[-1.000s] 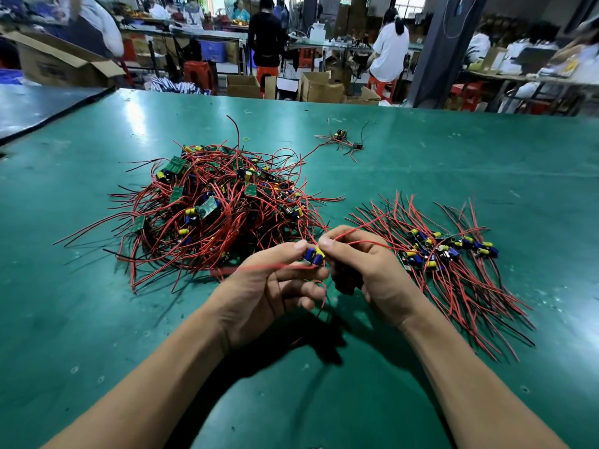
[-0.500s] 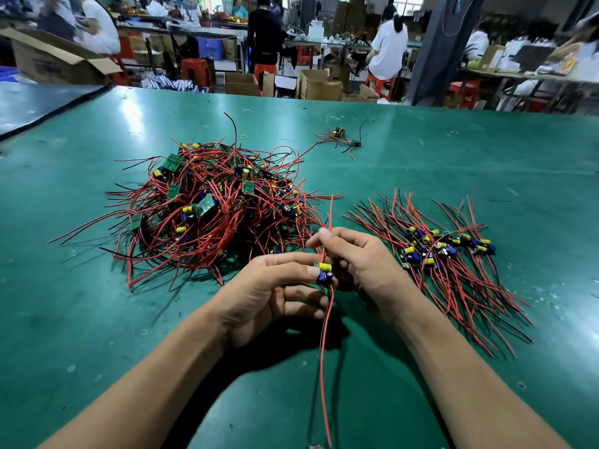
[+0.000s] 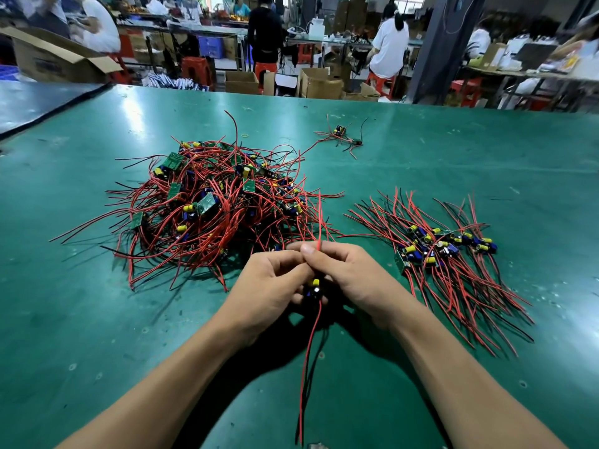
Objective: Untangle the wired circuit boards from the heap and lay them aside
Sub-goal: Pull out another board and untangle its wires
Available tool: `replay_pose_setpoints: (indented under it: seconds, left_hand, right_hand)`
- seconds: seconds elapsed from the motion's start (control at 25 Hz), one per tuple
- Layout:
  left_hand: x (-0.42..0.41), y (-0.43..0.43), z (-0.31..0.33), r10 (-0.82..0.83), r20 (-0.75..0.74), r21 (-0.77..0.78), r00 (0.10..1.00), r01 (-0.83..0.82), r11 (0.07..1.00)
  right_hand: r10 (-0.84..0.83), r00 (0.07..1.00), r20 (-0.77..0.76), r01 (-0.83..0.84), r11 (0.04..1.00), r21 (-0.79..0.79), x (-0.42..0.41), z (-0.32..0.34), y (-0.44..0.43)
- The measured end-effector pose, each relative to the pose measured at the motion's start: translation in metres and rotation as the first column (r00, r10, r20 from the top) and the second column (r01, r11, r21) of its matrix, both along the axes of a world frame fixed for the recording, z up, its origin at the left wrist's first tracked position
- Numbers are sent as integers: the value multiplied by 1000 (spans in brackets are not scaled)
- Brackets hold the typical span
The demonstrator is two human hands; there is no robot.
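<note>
Workshop, green table (image 3: pixel 97 319). Heap (image 3: pixel 214 209) front-left, sorted pile (image 3: pixel 444 251) right, well apart. Small stray bundle (image 3: pixel 340 134) far side. My hands meet between heap and pile, above table. Left hand (image 3: pixel 269 286) curled round board (image 3: pixel 314 285); right hand (image 3: pixel 353 277) pinches its red lead at thumb tip. Long axis runs near-far: one red lead points away from me, red and black leads trail toward me.

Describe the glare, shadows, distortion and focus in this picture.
Head view: pale glare streaks lie on the table; the left hand and right hand, pinching a board, throw a dark shadow beneath them; the wide lens bends the table's far edge; background workers look soft.
</note>
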State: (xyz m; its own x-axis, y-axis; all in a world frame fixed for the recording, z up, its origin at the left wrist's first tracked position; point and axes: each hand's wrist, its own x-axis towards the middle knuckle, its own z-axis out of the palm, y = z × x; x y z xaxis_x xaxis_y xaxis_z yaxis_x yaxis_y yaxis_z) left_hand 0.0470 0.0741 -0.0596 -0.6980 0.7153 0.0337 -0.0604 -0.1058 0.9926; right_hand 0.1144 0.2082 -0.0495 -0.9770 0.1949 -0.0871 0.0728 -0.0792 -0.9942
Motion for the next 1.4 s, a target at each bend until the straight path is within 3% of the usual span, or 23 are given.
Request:
replay_pose_setpoints:
  seconds: [0.2, 0.36, 0.56, 0.84, 1.08, 1.16, 1.28, 1.4]
  left_hand:
    - [-2, 2, -2, -11, -31, -70, 999, 9, 998]
    - [1, 2, 1, -75, 31, -58, 997, 77, 995]
    - [-1, 0, 2, -113, 121, -48, 986, 120, 992]
    - [0, 1, 2, -62, 96, -76, 993, 70, 995]
    - [0, -1, -1, -38, 15, -101, 999, 40, 994]
    - [-1, -2, -2, -50, -20, -115, 999, 48, 992]
    - [-3, -2, -2, -55, -25, -130, 998, 51, 990]
    - [-3, -2, 0, -79, -22, -155, 997, 75, 985]
  right_hand:
    - [-132, 991, -15, 132, 974, 186, -2, -2, 6]
    - [-278, 957, -78, 287, 887, 362, -5, -5, 17]
    - [-369, 925, -89, 378, 916, 131, -7, -9, 14]
    - [-263, 963, -57, 262, 965, -25, -6, -4, 12]
    - [3, 1000, 29, 1, 987, -159, -2, -8, 4]
    - [-22, 999, 30, 25, 994, -107, -3, -10, 7]
    - [-126, 992, -14, 127, 983, 130, -6, -13, 12]
    - [-239, 964, -115, 265, 866, 423, -6, -15, 21]
